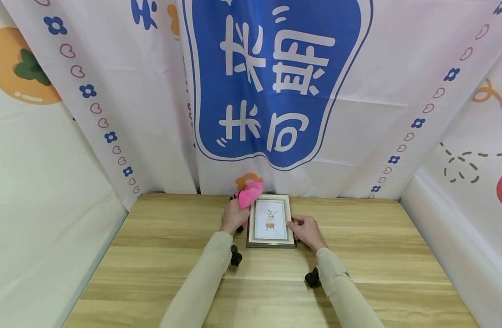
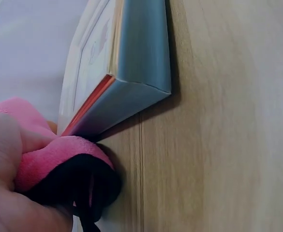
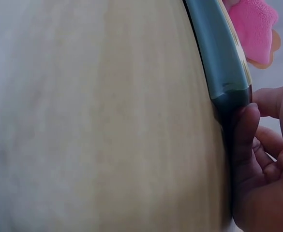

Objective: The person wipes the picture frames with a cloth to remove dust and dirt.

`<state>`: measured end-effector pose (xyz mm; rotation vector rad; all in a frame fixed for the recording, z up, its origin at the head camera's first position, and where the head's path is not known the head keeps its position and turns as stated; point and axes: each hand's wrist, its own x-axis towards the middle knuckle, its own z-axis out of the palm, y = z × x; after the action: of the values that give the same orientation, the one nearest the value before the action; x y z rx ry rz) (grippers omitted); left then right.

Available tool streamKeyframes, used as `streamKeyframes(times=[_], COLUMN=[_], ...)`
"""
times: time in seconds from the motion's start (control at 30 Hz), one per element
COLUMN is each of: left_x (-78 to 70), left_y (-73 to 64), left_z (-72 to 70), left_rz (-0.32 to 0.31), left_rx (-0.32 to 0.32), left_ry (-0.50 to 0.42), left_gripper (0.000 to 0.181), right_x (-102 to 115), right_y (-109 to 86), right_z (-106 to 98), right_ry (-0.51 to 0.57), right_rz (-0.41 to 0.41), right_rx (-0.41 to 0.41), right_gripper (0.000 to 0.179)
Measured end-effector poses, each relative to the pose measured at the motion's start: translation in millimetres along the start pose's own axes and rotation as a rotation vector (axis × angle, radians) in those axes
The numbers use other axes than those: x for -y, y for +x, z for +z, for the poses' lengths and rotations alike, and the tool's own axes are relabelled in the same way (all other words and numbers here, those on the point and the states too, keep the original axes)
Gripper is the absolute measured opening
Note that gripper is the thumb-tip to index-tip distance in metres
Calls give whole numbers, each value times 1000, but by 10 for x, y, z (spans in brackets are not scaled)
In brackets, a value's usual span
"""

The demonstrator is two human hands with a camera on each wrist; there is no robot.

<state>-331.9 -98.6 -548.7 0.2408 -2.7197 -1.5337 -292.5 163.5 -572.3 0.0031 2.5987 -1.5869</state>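
A picture frame (image 1: 271,218) with a cream border and a potted-plant print lies face up near the table's back edge. Its thick blue-grey side (image 2: 143,43) shows in the left wrist view. My left hand (image 1: 233,216) grips a fuzzy pink cloth (image 1: 251,195) with black edging (image 2: 78,181), bunched against the frame's left side. At the frame's right edge, my right hand (image 1: 308,231) holds on with thumb (image 3: 246,130) and index finger, the other fingers curled. More of the pink cloth shows beyond the frame in the right wrist view.
The wood-grain table (image 1: 160,273) extends to both sides and in front. Behind it hangs a white printed curtain (image 1: 357,136) with a blue panel; similar patterned sheets stand left and right. Black wrist cameras (image 1: 235,256) sit on both sleeves (image 1: 201,282).
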Motion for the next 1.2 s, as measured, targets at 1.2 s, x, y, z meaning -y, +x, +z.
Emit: streamKeyframes(times=[1.2], left_x=[147], left_y=[-717], left_z=[-134], left_rz=[128], left_rx=[51], left_ry=[24], left_gripper=[19], right_x=[5], right_y=[30], right_z=[-10], right_ry=[-2], right_rz=[-2], right_rx=[-24], right_gripper=[47])
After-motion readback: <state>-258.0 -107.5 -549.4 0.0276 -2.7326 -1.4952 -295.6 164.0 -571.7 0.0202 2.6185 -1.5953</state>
